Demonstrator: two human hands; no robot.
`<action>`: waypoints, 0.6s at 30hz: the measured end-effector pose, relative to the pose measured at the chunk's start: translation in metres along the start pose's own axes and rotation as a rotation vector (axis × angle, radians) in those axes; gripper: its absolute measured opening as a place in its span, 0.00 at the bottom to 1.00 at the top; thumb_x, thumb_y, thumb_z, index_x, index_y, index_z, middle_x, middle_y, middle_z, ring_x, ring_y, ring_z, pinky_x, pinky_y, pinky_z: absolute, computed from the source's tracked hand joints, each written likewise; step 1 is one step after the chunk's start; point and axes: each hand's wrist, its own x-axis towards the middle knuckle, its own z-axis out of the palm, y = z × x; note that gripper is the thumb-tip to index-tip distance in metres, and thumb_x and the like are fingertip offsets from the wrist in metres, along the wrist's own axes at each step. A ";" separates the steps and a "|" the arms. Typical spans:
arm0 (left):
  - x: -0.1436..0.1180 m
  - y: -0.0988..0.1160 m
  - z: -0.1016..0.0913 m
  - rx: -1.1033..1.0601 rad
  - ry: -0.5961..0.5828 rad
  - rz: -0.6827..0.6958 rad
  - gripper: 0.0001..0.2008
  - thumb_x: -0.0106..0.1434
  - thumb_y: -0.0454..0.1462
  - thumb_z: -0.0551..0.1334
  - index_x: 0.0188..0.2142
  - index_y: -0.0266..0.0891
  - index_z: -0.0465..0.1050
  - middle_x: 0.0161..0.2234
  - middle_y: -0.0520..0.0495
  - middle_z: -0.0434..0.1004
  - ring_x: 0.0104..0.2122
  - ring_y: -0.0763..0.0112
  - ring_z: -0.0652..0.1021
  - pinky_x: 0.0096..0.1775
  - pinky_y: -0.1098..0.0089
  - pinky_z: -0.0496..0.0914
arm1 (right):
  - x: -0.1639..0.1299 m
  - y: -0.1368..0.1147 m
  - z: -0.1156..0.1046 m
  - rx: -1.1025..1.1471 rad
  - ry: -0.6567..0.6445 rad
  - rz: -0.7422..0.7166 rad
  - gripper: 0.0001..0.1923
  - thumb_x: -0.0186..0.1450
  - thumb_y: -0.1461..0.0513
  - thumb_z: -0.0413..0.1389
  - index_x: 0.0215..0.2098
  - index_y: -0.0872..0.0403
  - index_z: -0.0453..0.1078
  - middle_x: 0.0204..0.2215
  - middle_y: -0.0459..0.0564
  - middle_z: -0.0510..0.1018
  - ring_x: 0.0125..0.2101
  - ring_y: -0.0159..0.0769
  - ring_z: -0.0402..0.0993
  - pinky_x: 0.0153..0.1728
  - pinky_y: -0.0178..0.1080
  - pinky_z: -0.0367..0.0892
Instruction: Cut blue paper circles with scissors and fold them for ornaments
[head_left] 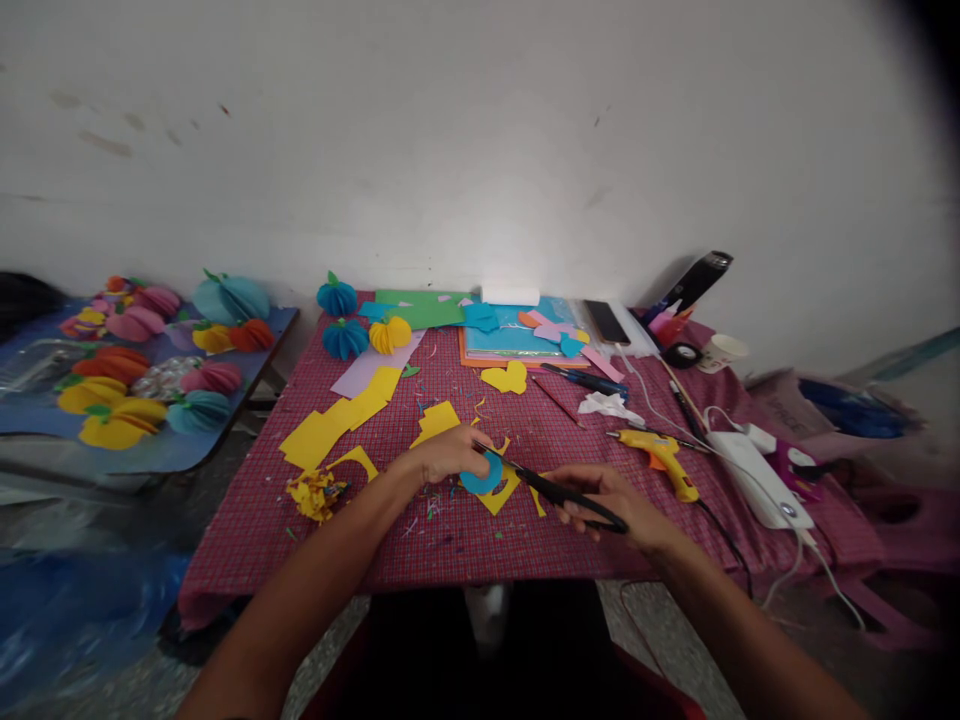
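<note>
The grip of the left hand (pixel 448 452) is closed on a small round disc of blue paper (pixel 481 474), with the fingers curled over its upper edge. The grip of the right hand (pixel 611 497) is closed around the handles of a pair of black scissors (pixel 559 491), and the blades point left and reach the blue disc. Both hands are just above the near middle part of the desk with the red checked cloth (pixel 247 520).

In the head view, flat scraps of yellow paper (pixel 499 495) lie directly under the disc. More cut yellow sheets (pixel 337 420) lie to the left, well apart from the hands, and a crumpled heap of yellow paper bits (pixel 315 492) lies near the left forearm. A yellow glue gun (pixel 664 455) rests on the cloth to the right of the right hand, beside a white power strip (pixel 757 475). A yellow paper heart (pixel 505 377) lies farther back, near a stack of coloured sheets (pixel 510 340). Folded paper balls in blue and yellow (pixel 360 330) stand at the far left corner. On a separate low blue surface (pixel 45 410) at the left, many more paper balls (pixel 135 370) lie together.
</note>
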 end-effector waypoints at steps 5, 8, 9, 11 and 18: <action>-0.001 0.000 -0.001 0.020 -0.011 -0.002 0.12 0.39 0.32 0.65 0.27 0.35 0.75 0.20 0.55 0.69 0.21 0.75 0.69 0.23 0.75 0.62 | -0.001 -0.004 -0.002 -0.035 -0.019 0.008 0.21 0.56 0.60 0.62 0.48 0.56 0.76 0.26 0.47 0.77 0.17 0.25 0.67 0.14 0.26 0.58; 0.000 0.000 -0.001 0.047 -0.018 0.006 0.12 0.39 0.32 0.65 0.27 0.35 0.74 0.20 0.56 0.68 0.21 0.76 0.67 0.23 0.75 0.62 | -0.002 -0.005 -0.003 -0.070 -0.014 0.017 0.21 0.57 0.60 0.62 0.48 0.55 0.76 0.24 0.46 0.77 0.17 0.26 0.67 0.14 0.27 0.58; 0.000 0.000 -0.001 0.058 -0.025 0.011 0.11 0.39 0.33 0.65 0.27 0.35 0.74 0.20 0.56 0.68 0.21 0.76 0.67 0.23 0.75 0.62 | -0.002 -0.005 -0.004 -0.081 -0.012 0.021 0.21 0.57 0.59 0.62 0.48 0.55 0.76 0.24 0.46 0.77 0.17 0.26 0.66 0.14 0.27 0.58; -0.001 0.000 -0.002 0.083 -0.049 0.021 0.09 0.40 0.33 0.64 0.25 0.35 0.73 0.19 0.56 0.66 0.20 0.76 0.66 0.22 0.76 0.60 | -0.002 -0.005 -0.005 -0.101 -0.014 0.025 0.20 0.57 0.60 0.61 0.48 0.55 0.76 0.23 0.45 0.76 0.17 0.26 0.66 0.14 0.27 0.58; -0.004 0.005 -0.001 0.129 -0.110 0.018 0.07 0.41 0.35 0.63 0.24 0.35 0.72 0.20 0.54 0.67 0.21 0.75 0.66 0.23 0.75 0.58 | -0.003 -0.007 -0.007 -0.136 -0.037 0.035 0.22 0.57 0.62 0.57 0.50 0.54 0.75 0.24 0.44 0.76 0.17 0.26 0.66 0.15 0.26 0.59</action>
